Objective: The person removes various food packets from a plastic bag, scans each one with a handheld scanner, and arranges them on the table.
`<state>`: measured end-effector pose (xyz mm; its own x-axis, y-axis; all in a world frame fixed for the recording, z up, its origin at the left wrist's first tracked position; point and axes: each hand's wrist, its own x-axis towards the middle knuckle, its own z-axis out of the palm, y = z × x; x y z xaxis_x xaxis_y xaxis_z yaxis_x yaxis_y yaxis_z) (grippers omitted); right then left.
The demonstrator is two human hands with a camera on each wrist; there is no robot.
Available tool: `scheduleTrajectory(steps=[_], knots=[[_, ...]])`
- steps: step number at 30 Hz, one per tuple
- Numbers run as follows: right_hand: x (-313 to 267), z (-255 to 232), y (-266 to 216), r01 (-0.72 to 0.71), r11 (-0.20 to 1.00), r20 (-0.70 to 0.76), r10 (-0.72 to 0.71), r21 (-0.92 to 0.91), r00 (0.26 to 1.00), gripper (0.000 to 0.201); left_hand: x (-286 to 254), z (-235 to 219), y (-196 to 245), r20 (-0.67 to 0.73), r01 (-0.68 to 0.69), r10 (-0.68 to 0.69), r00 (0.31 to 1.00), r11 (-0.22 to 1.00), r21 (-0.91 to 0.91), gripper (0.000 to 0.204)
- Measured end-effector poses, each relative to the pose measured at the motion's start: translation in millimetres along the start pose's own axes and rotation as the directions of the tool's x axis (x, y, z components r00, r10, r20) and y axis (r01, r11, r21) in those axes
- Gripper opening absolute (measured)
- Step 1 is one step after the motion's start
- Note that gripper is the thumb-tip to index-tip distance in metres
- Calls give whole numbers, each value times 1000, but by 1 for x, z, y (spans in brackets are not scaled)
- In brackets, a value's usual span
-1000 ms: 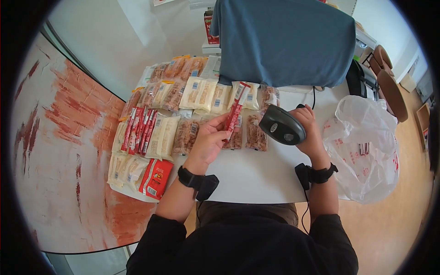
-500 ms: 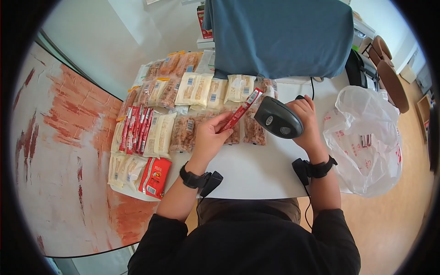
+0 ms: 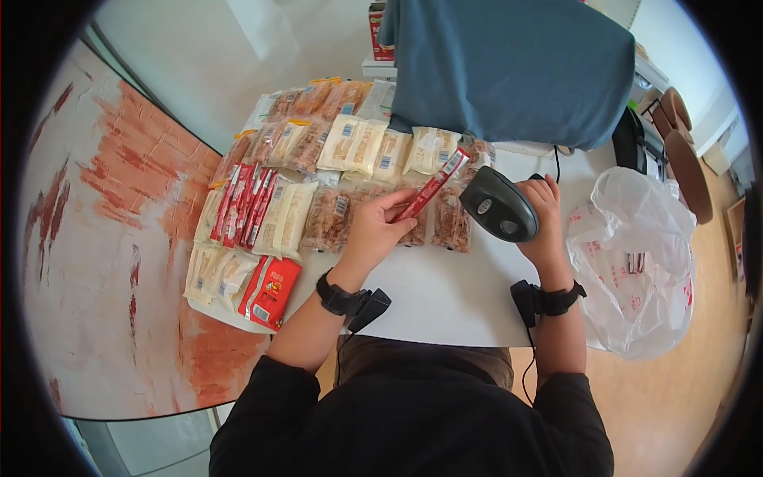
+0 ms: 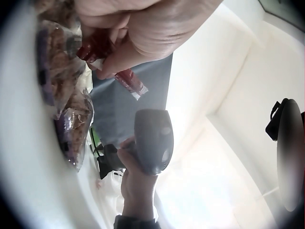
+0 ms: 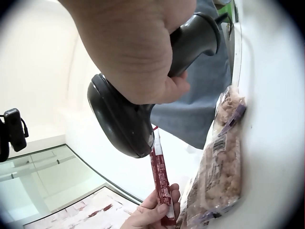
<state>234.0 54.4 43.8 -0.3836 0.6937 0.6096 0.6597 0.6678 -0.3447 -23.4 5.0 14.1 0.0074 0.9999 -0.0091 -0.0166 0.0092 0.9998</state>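
My left hand pinches the lower end of a slim red packet, its barcode end tilted up toward the scanner. The right hand grips the handle of a black handheld scanner, whose head faces the packet across a small gap. In the left wrist view the packet points down toward the scanner. The right wrist view shows the packet just below the scanner head, with the left hand's fingers around its far end.
Rows of clear food bags cover the table's left and back, with several red packets and a red pouch on the left. A blue-grey cloth hangs behind. At the right lies a crumpled plastic bag.
The packet has turned from nearly upright to leaning right, its upper end now nearer the scanner. Both hands keep their grips, and the head view has shifted slightly.
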Motion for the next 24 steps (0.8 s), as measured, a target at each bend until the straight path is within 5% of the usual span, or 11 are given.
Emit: scheduleTrajectory(steps=[9,12,13,16,20,24], knots=[[-2,5,0,-2,1000,29,3,-24,1000,29,2,-4,-5,4,-9,9,1000,999,-41,47],[-3,1,15,-47,999,88,46,13,995,31,5,-9,-10,-43,-61,57,997,994,-91,46],[-7,-4,21,-128,981,152,106,146,983,34,7,-10,-9,-59,-78,73,996,993,-91,46],[-7,-19,38,-137,988,411,94,75,907,37,9,-11,-9,-96,-132,123,988,986,-98,45],[-13,-24,44,-179,973,410,106,145,906,42,3,-13,1,-126,-147,133,983,984,-103,44],[-17,-23,54,-174,984,459,165,-22,873,55,-4,-28,19,-172,-165,148,974,982,-89,45]])
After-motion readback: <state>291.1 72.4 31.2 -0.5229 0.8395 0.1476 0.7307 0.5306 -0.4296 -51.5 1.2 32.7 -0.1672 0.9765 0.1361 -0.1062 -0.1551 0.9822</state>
